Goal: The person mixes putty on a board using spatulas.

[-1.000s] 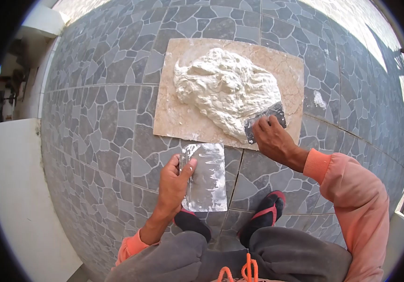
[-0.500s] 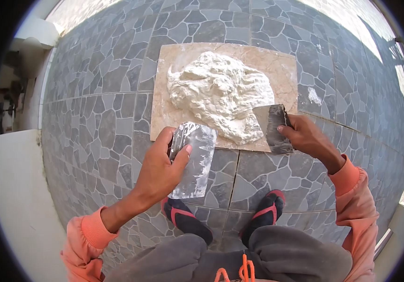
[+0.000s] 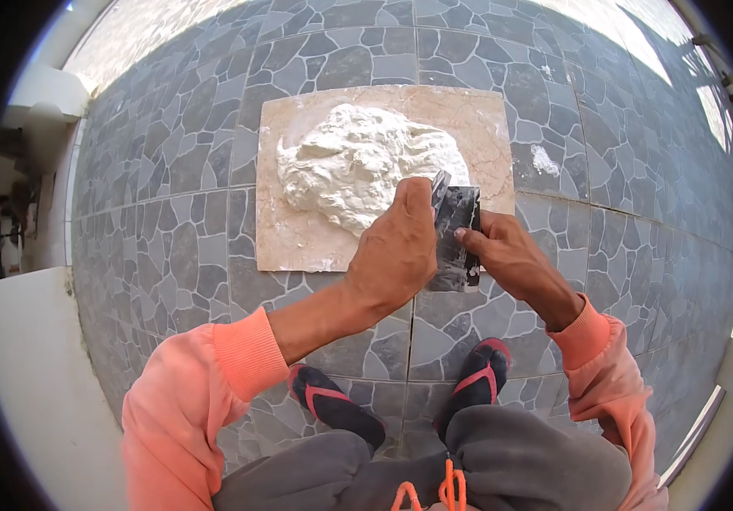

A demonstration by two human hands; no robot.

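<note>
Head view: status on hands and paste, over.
Left hand, right hand: each gripping a scraper. White paste heaped on slab. Left hand hides some paste.

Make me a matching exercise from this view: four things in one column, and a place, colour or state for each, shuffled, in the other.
Column one
1. White paste
2. Board
3. Right hand
4. Flip-flops

Column two
A. Worn over dark socks
B. Heaped in a lumpy mound
C. Pale tan, lying flat beneath something
D. Gripping a scraper with a dark edge

Right pairs: 1-B, 2-C, 3-D, 4-A
</note>
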